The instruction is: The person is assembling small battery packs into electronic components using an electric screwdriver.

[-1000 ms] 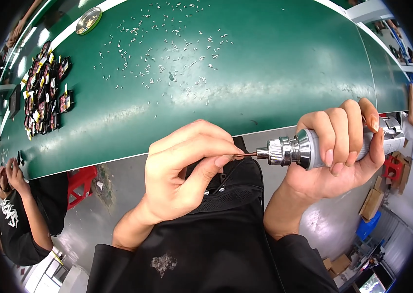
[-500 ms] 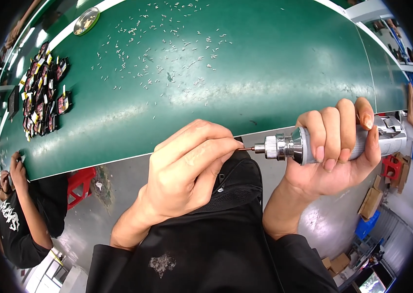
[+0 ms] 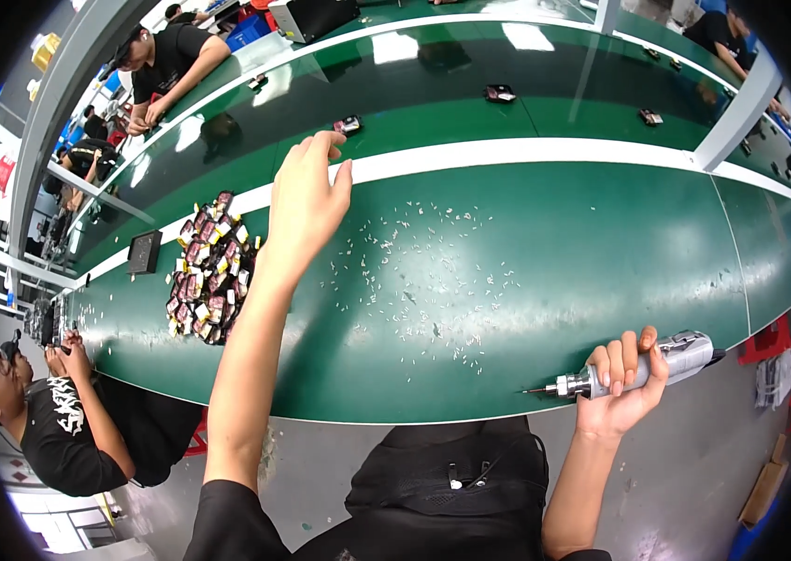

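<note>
My right hand (image 3: 621, 385) is wrapped round a grey electric screwdriver (image 3: 685, 353) with a silver collar. Its thin bit (image 3: 535, 390) points left over the near edge of the green bench. My left arm stretches across the bench, and my left hand (image 3: 309, 194) is over the white rail at the far side. Its thumb stands apart from the bent fingers. Just beyond the fingertips lies a small black module (image 3: 348, 124) on the far lane; whether they touch it I cannot tell. Left of my forearm is a heap of black modules with white and yellow tabs (image 3: 199, 280).
Many tiny pale pins (image 3: 437, 280) are scattered over the green bench (image 3: 619, 252). A black tray (image 3: 144, 252) sits beside the heap. More modules (image 3: 500, 93) lie along the far lane. A co-worker (image 3: 87, 421) sits at the left; another (image 3: 171, 70) works across the lane.
My left hand has left the screwdriver's bit and reached forward to the far rail. My right hand, still gripping the screwdriver, is now over the bench's near edge. The view has tilted up.
</note>
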A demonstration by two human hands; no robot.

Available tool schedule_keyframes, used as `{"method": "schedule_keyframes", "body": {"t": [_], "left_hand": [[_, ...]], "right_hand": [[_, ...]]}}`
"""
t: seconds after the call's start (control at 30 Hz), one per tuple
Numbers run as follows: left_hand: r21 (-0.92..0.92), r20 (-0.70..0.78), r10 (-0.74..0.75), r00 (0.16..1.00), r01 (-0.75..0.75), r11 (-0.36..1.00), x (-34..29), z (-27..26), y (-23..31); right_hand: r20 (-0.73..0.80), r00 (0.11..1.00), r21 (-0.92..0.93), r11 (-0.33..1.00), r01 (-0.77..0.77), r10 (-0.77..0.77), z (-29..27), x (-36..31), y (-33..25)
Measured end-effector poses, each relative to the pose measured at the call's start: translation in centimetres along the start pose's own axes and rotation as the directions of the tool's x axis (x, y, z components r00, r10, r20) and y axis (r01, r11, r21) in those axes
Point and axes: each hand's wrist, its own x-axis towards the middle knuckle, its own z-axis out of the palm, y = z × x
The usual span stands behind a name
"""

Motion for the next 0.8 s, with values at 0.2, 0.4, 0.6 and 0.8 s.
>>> {"method": "schedule_keyframes", "body": {"t": [0.2, 0.4, 0.6, 0.8], "left_hand": [[0.255, 0.253, -0.42, 0.871, 0.359, 0.898, 6.8, 6.6, -5.8], [0.215, 0.147, -0.152, 0.977, 0.118, 0.969, 8.0, 8.5, -7.6], [-0.278, 0.243, 0.156, 0.957, -0.085, 0.957, 4.5, 7.3, 3.3], [-0.701, 0.351, 0.547, 0.76, -0.174, 0.692, -5.1, 2.9, 16.3]], "right_hand": [[0.046, 0.998, 0.041, 0.998, -0.055, 0.053, -0.7, 0.3, 0.0], [0.052, 0.992, 0.073, 0.991, -0.115, 0.111, -0.6, 0.5, -0.2], [0.049, 0.99, 0.07, 0.988, -0.136, 0.132, -1.0, 0.0, -0.9], [0.07, 0.984, 0.025, 0.986, -0.167, 0.165, -1.4, -1.0, -2.0]]}}
